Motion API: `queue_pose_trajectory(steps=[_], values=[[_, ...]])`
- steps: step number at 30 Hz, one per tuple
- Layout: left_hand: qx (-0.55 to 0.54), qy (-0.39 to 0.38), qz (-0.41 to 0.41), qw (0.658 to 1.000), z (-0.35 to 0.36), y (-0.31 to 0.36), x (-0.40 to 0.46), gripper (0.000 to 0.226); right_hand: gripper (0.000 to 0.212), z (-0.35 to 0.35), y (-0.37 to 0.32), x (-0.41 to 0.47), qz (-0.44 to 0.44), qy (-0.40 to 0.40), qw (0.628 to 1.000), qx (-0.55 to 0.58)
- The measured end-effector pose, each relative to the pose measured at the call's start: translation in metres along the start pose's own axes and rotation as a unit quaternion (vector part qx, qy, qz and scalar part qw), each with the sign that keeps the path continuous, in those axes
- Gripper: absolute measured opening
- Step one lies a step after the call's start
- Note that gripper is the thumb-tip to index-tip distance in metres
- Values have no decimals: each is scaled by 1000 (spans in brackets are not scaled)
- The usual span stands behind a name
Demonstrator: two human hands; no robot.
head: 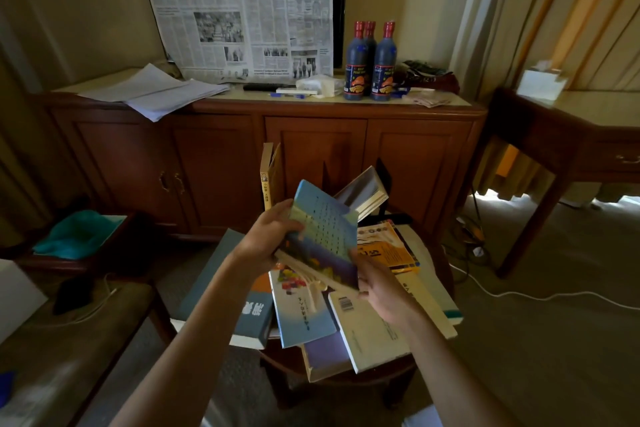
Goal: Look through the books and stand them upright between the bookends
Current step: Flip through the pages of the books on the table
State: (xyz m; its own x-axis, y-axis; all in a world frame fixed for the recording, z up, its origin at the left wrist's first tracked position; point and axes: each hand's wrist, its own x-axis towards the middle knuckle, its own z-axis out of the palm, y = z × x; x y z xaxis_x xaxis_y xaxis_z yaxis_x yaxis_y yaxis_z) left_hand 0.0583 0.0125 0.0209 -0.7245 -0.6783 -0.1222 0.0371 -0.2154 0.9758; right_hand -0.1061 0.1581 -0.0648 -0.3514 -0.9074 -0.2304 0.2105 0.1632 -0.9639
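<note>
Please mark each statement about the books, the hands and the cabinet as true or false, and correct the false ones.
1. Both hands hold the blue book above the table. True: the left hand grips its left edge and the right hand its lower right corner.
2. All the books already stand upright. False: several still lie flat in the pile; only the yellow-spined book stands, and another leans beside it.
3. Three dark bottles with red caps stand on the cabinet. True.
4. The newspaper lies flat on the floor. False: it stands upright behind the cabinet top.
</note>
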Motion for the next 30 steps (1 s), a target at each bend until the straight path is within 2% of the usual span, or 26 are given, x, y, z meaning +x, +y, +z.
queue_pose_trajectory(steps=[4, 8, 9, 11, 12, 14, 17, 19, 21, 22, 23, 24, 26, 28, 30], values=[[-143, -19, -55, 988, -7, -18, 7, 37, 52, -7, -5, 4, 25, 11, 981, 192], [-256, 33, -136, 957, 6, -52, 6, 40, 29, -1, -22, 0, 27, 30, 976, 214], [-265, 41, -149, 952, 10, -59, 5, 42, 34, 0, -26, 0, 17, 29, 977, 211], [-289, 46, -161, 943, 21, -69, 1, 36, 58, -3, -28, 5, -19, 15, 979, 204], [-298, 42, -161, 940, 28, -73, -2, 29, 64, -5, -27, 9, -31, 20, 980, 197], [-279, 38, -153, 947, 35, -85, -7, 17, 58, -8, -28, 12, -37, 58, 985, 160], [-189, 10, -118, 975, 34, -103, -6, 18, 51, -14, -29, 11, -33, 80, 989, 117], [-151, -23, -86, 984, 22, -110, -4, 33, 49, -19, -31, 10, -38, 75, 995, 61], [-104, -49, -73, 991, 8, -111, -2, 44, 48, -23, -34, 8, -46, 69, 995, -51], [-96, -62, -87, 990, 6, -107, -4, 32, 47, -24, -38, 6, -47, 66, 991, -104], [-100, -75, -99, 987, 5, -100, -5, 10, 46, -25, -41, 4, -44, 66, 988, -135], [-123, -55, -111, 985, 3, -93, -2, 6, 44, -26, -44, 3, -38, 68, 986, -144], [-145, -3, -94, 985, -2, -82, 0, 23, 45, -30, -50, 3, -30, 64, 985, -155], [-194, -3, -132, 972, -16, -76, 4, 60, 45, -34, -51, 5, -32, 56, 981, -183], [-146, -21, -122, 982, -29, -79, 6, 62, 43, -40, -52, 6, -34, 63, 976, -205]])
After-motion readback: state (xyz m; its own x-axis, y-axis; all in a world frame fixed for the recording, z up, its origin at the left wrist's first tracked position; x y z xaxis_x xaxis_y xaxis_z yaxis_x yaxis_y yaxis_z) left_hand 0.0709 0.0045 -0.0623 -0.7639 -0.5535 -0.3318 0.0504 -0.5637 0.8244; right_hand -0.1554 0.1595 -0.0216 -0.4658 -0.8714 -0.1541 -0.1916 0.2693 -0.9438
